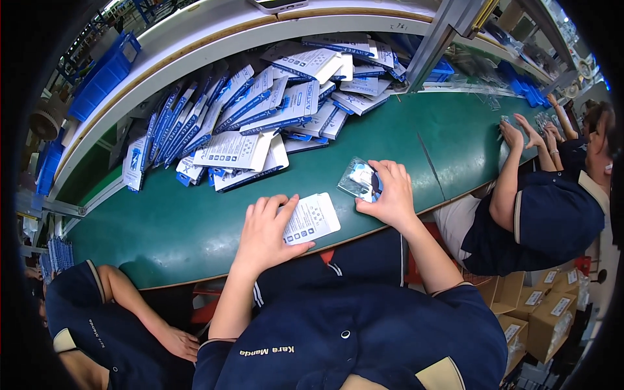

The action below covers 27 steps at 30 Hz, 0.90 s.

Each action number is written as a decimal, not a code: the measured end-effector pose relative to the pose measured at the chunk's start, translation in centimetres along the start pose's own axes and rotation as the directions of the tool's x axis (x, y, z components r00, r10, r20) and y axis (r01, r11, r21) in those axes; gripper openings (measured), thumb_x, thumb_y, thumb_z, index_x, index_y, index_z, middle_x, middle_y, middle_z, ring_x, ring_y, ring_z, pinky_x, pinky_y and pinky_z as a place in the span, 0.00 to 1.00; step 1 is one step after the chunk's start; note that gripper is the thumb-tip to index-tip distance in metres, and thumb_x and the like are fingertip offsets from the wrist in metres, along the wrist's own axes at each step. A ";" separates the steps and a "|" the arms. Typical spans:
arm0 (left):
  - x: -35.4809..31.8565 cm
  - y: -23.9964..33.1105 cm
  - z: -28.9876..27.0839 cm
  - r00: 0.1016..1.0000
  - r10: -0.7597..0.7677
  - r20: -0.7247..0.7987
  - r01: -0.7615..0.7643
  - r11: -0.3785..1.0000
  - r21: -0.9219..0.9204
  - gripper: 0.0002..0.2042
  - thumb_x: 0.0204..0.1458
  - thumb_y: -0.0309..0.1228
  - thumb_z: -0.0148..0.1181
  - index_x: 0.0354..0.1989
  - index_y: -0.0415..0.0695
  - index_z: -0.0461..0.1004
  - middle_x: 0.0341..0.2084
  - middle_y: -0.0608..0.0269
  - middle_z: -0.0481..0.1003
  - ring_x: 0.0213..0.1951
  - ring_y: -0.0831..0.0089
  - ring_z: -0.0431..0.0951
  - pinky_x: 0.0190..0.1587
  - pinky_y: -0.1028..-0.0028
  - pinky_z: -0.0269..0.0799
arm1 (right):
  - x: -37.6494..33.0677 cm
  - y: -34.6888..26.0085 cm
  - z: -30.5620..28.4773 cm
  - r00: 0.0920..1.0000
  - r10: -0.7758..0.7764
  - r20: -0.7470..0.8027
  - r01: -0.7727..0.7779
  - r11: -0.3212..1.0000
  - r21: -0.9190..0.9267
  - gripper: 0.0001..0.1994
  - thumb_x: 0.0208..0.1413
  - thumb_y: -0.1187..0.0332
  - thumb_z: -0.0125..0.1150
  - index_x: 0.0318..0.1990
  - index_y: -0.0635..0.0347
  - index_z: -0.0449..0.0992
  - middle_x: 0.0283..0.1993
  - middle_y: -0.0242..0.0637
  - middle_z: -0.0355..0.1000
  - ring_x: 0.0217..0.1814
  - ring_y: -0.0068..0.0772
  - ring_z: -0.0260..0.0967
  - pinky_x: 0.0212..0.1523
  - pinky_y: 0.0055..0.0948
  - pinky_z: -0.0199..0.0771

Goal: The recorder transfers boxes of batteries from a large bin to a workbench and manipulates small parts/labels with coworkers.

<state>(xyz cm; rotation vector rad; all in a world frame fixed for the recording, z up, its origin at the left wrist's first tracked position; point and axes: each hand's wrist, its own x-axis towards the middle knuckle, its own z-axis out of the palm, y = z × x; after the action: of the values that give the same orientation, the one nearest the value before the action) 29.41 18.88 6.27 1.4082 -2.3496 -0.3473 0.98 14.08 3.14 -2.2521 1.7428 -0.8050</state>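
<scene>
White box (315, 218), clear packet (357, 179) in hands (263, 229)

One wide fisheye view from head height, downward and forward onto the green worktop (396, 136) just below

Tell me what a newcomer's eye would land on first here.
Probably the jumbled heap of flat white-and-blue cardboard boxes along the back of the long green worktable. In front of it, the left hand grips a flat white cardboard box, and the right hand holds a shiny, clear plastic packet.
</scene>
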 end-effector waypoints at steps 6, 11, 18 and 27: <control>0.0 -0.1 0.3 1.000 0.007 -0.011 -0.007 1.000 -0.003 0.41 0.31 0.48 0.74 0.57 0.40 0.70 0.48 0.56 0.70 0.49 0.58 0.68 0.52 0.62 0.63 | -0.1 -0.2 -0.8 0.981 -0.132 0.141 0.157 0.970 -0.184 0.40 0.38 0.49 0.71 0.60 0.62 0.69 0.55 0.44 0.63 0.57 0.45 0.59 0.57 0.42 0.59; 0.2 -0.1 0.3 1.000 0.012 -0.009 -0.012 1.000 0.000 0.41 0.31 0.48 0.74 0.57 0.39 0.70 0.48 0.56 0.70 0.49 0.58 0.68 0.52 0.62 0.63 | 0.1 -0.4 -0.3 0.988 -0.110 0.110 0.129 0.975 -0.182 0.40 0.39 0.49 0.71 0.60 0.62 0.68 0.54 0.44 0.64 0.56 0.46 0.59 0.54 0.42 0.59; 0.8 0.0 0.7 0.999 0.017 -0.034 -0.018 1.000 -0.003 0.40 0.33 0.49 0.74 0.56 0.41 0.72 0.47 0.57 0.70 0.48 0.60 0.68 0.51 0.63 0.63 | 0.4 -0.5 -0.1 0.998 -0.023 0.060 0.019 0.997 0.073 0.38 0.29 0.50 0.76 0.52 0.59 0.75 0.48 0.37 0.68 0.52 0.42 0.62 0.53 0.39 0.58; 1.6 -0.9 1.1 0.992 0.118 -0.035 -0.120 0.991 -0.060 0.38 0.30 0.48 0.75 0.52 0.42 0.74 0.52 0.55 0.69 0.58 0.55 0.66 0.59 0.60 0.61 | -0.1 -2.6 -0.2 0.804 -0.440 0.401 0.492 0.870 -0.033 0.52 0.37 0.30 0.64 0.66 0.56 0.63 0.72 0.44 0.53 0.75 0.57 0.42 0.70 0.66 0.31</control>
<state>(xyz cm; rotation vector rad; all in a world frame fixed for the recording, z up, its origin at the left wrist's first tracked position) 28.98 17.10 5.28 1.2295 -2.3638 -0.3593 3.00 14.94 4.50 -2.7507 1.1044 -0.2751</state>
